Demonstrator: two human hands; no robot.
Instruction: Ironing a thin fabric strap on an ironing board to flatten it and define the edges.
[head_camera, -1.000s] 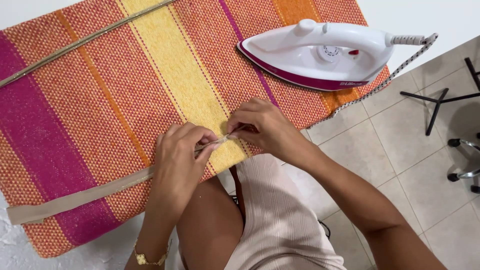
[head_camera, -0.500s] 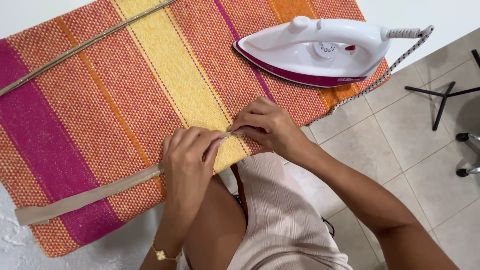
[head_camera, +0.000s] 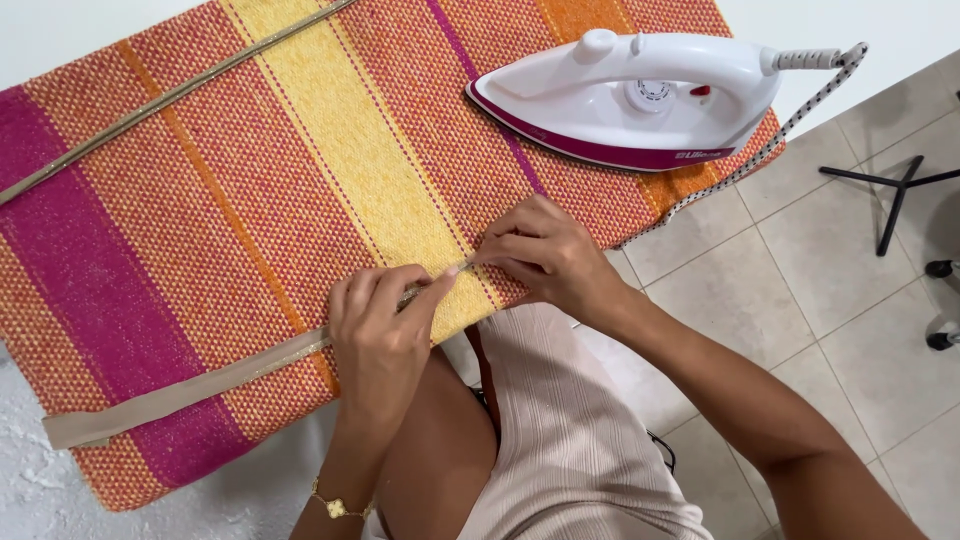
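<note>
a white table (head_camera: 60, 30) carries a woven striped mat (head_camera: 300, 200) in orange, yellow and magenta, which covers most of the surface and reaches the near edge. on the mat, a white iron (head_camera: 640, 95) with a magenta base rests flat at the far right, its speckled cord (head_camera: 790, 125) running off the edge. a beige fabric strip (head_camera: 190, 385) lies across the near part, and a second strip (head_camera: 170, 95) crosses the far left corner.
</note>
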